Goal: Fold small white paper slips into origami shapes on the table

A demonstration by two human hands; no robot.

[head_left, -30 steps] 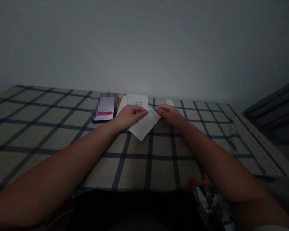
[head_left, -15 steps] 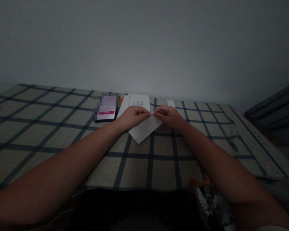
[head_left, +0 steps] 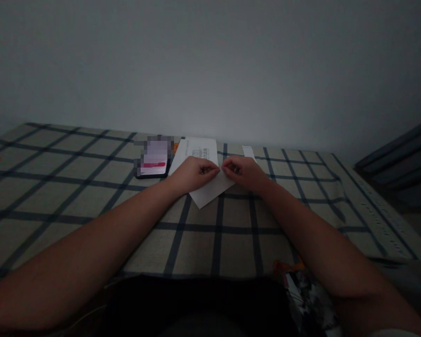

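Standing here, I find the room dim and grey, the light flat; where it comes from I can't tell. The wall (head_left: pixel 210 70) is palest low in the middle, darkening toward the upper corners with a faint grain. The phone (head_left: pixel 155 157) has the brightest screen, its upper and left edges broken into blocky squares. The sheet (head_left: pixel 209 193) looks a muted grey-white. Print on the page (head_left: pixel 192 145) behind is too soft to read. The forearms (head_left: pixel 91 248) stretch toward the lower corners; the lap (head_left: pixel 196 299) sinks nearly to black.
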